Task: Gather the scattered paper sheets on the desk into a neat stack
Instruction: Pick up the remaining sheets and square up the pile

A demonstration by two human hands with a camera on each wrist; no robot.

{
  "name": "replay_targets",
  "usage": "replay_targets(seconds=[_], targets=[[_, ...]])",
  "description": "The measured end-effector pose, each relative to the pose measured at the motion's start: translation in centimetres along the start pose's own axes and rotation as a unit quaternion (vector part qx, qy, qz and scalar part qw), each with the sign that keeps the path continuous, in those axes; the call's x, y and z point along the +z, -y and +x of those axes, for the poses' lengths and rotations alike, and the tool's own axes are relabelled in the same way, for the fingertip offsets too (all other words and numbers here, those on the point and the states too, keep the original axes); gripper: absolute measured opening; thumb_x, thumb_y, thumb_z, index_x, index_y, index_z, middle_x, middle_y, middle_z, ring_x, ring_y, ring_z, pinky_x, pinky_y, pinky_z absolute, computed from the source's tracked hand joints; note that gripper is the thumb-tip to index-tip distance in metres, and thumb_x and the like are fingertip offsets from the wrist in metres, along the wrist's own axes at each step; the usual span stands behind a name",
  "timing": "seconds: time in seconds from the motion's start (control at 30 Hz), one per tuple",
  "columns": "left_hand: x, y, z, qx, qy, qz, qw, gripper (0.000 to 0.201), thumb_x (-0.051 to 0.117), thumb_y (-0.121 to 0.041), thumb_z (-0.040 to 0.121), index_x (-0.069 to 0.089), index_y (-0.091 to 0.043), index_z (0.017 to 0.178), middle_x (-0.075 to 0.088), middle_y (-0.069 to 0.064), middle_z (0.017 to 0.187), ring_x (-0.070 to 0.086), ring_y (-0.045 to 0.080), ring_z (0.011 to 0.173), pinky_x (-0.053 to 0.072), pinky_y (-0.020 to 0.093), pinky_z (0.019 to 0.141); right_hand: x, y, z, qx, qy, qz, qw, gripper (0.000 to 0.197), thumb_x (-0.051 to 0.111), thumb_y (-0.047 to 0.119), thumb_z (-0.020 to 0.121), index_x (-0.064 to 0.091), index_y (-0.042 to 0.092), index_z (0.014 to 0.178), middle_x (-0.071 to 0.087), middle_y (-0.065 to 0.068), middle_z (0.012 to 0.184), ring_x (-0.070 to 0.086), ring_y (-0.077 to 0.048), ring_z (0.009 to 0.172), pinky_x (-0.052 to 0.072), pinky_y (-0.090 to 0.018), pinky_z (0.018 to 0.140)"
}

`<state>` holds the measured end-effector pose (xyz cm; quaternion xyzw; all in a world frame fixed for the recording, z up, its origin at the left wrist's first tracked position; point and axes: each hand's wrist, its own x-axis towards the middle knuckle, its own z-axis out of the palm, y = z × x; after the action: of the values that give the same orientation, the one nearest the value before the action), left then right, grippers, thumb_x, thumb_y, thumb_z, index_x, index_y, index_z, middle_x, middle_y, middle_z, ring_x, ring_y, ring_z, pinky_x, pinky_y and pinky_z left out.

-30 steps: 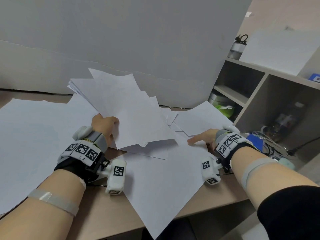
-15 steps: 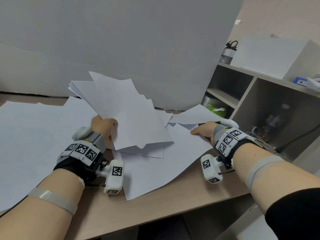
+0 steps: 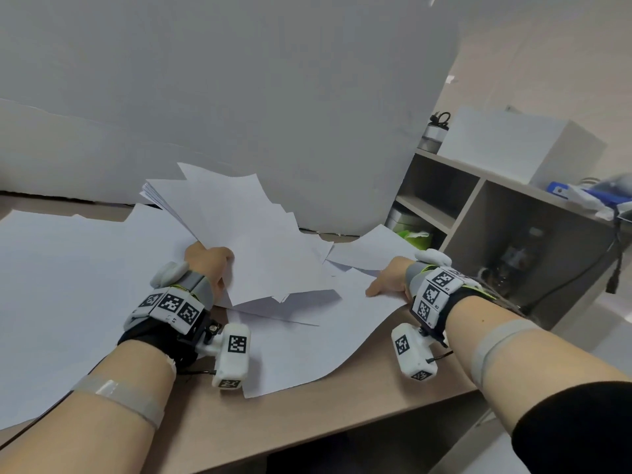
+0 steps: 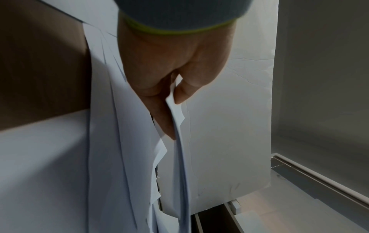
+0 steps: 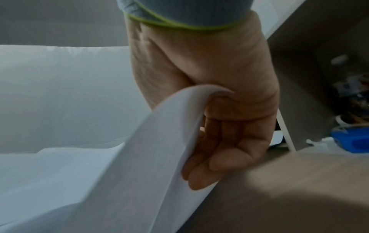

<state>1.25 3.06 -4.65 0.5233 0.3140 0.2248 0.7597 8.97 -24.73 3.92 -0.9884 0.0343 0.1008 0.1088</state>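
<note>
My left hand (image 3: 208, 268) grips a fanned bundle of white sheets (image 3: 253, 248), tilted up off the desk (image 3: 307, 425). In the left wrist view my thumb and fingers (image 4: 169, 71) pinch the bundle's (image 4: 179, 157) edge. My right hand (image 3: 390, 278) holds the right edge of a large sheet (image 3: 325, 343) lying in front of the bundle. In the right wrist view that sheet (image 5: 159, 134) curls up over my fingers (image 5: 215, 149). More loose sheets cover the desk's left side (image 3: 68, 285), and one lies at the back right (image 3: 372, 248).
A white board (image 3: 239, 97) stands along the desk's back. An open shelf unit (image 3: 478, 213) stands to the right, with a bottle (image 3: 432, 135) and a white box (image 3: 513, 145) on top and a green item (image 3: 410, 234) inside. Cables hang at the far right.
The large sheet that overhung the front edge has slid back onto the desk. My right hand went from lying on it to holding its right edge. The left hand kept the bundle in place.
</note>
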Motion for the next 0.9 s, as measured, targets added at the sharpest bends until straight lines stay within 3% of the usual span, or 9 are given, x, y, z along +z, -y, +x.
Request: replay_targets(seconds=[0.1,0.17,0.37,0.47,0.53,0.63,0.73,0.8,0.9], targets=[[0.2,0.0,-0.1,0.002,0.007,-0.005,1.000,0.019,0.058,0.009,0.084,0.053,-0.008,0.078,0.056,0.015,0.092,0.053,0.029,0.085,0.046,0.043,0.078,-0.6,0.7,-0.6,-0.014,-0.001,0.039,0.999,0.023,0.078,0.018,0.081,0.057,0.011,0.086,0.060,-0.013,0.111,0.059,-0.030,0.103,0.052,-0.045,0.100],[0.4,-0.1,-0.2,0.006,0.012,-0.013,1.000,0.023,0.057,0.009,0.085,0.050,-0.010,0.074,0.055,0.015,0.091,0.052,0.029,0.086,0.043,0.041,0.078,-1.8,1.0,-0.8,-0.031,-0.006,0.065,0.997,0.029,0.075,0.013,0.082,0.048,0.016,0.074,0.055,-0.008,0.094,0.054,-0.029,0.096,0.052,-0.045,0.097],[0.5,-0.3,-1.1,0.000,0.029,-0.021,0.999,0.024,0.056,0.009,0.089,0.049,-0.011,0.077,0.054,0.011,0.080,0.054,0.028,0.078,0.050,0.038,0.078,-5.9,3.7,-2.3,-0.075,-0.056,0.086,0.992,0.025,0.068,0.011,0.087,0.046,0.015,0.075,0.046,-0.002,0.077,0.050,-0.018,0.067,0.049,-0.032,0.061],[0.3,-0.4,-1.2,-0.002,0.041,-0.015,0.999,0.019,0.057,0.009,0.085,0.058,-0.007,0.096,0.062,0.015,0.097,0.062,0.037,0.092,0.053,0.056,0.091,-7.9,5.7,-3.0,-0.098,-0.082,0.114,0.985,0.020,0.067,0.012,0.087,0.050,0.010,0.098,0.048,-0.002,0.080,0.051,-0.017,0.066,0.049,-0.034,0.054],[0.4,-0.4,-1.2,-0.003,0.042,-0.009,0.999,0.026,0.057,0.008,0.084,0.060,-0.005,0.107,0.063,0.014,0.097,0.062,0.038,0.093,0.052,0.060,0.091,-9.1,7.1,-3.4,-0.117,-0.115,0.121,0.979,0.018,0.065,0.012,0.088,0.050,0.010,0.099,0.051,-0.004,0.081,0.055,-0.020,0.068,0.050,-0.032,0.056],[0.4,-0.3,-1.4,-0.004,0.046,-0.006,0.999,0.030,0.057,0.007,0.085,0.059,-0.007,0.110,0.062,0.009,0.089,0.062,0.038,0.092,0.053,0.056,0.090,-10.1,9.2,-3.6,-0.128,-0.187,0.077,0.971,0.015,0.057,0.017,0.091,0.054,0.008,0.080,0.055,-0.011,0.082,0.056,-0.028,0.075,0.046,-0.031,0.066],[0.3,-0.2,-1.7,-0.005,0.046,-0.009,0.999,0.029,0.057,0.007,0.085,0.057,-0.010,0.110,0.061,0.007,0.088,0.061,0.038,0.093,0.052,0.054,0.088,-10.8,11.0,-3.5,-0.157,-0.231,0.092,0.956,0.022,0.060,0.027,0.087,0.065,0.005,0.090,0.063,-0.010,0.086,0.057,-0.028,0.076,0.046,-0.030,0.068],[0.3,-0.1,-1.6,-0.005,0.043,-0.011,0.999,0.031,0.057,0.007,0.085,0.059,-0.007,0.113,0.061,0.009,0.090,0.060,0.036,0.092,0.052,0.051,0.088,-10.9,11.9,-3.3,-0.180,-0.236,0.134,0.945,0.025,0.063,0.030,0.086,0.067,0.008,0.097,0.063,-0.006,0.083,0.060,-0.028,0.079,0.048,-0.028,0.069],[0.3,0.0,-1.2,-0.002,0.033,0.003,0.999,0.019,0.058,0.007,0.086,0.058,-0.005,0.101,0.059,0.010,0.088,0.056,0.030,0.083,0.050,0.039,0.081,-10.7,13.5,-2.5,-0.205,-0.221,0.229,0.925,0.027,0.068,0.036,0.071,0.066,0.012,0.083,0.060,-0.003,0.071,0.065,-0.028,0.077,0.052,-0.030,0.068]])
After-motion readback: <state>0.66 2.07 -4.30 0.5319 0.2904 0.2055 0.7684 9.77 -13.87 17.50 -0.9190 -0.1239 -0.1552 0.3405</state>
